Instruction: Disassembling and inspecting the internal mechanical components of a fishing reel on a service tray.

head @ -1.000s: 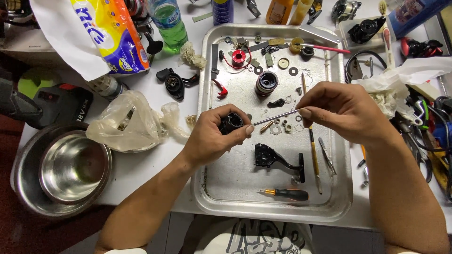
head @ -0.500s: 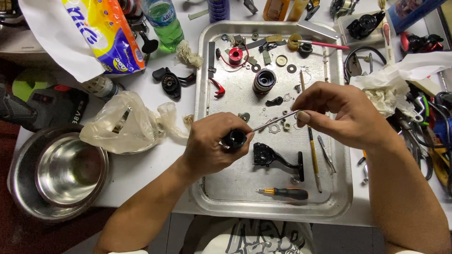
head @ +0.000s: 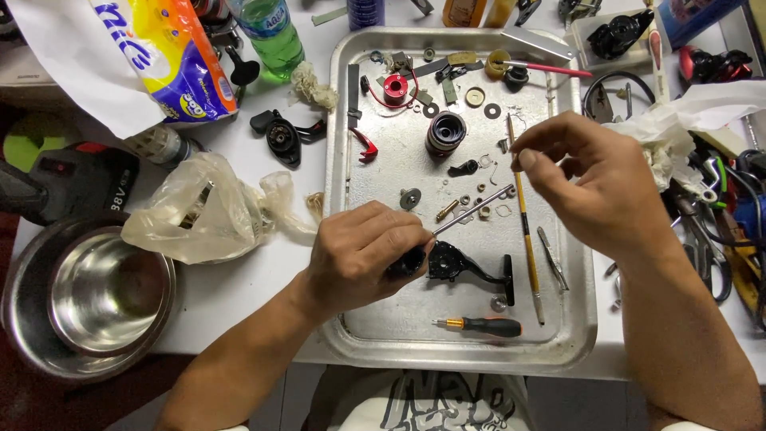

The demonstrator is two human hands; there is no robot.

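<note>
A small black part with a thin metal shaft point(head: 472, 211) sticking out sits clamped in the left hand point(head: 363, 254), low over the metal tray point(head: 578, 319). The right hand point(head: 594, 179) hovers apart, fingertips pinched; whether they hold anything is unclear. Keeping the shaft steady above the tray seems wise, so loose washers point(head: 492, 110) stay contained.

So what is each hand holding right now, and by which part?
Left hand grips a small black part by its body; a thin metal shaft sticks out of it. Right hand is apart from the shaft; whether its fingers pinch anything cannot be told.
</note>
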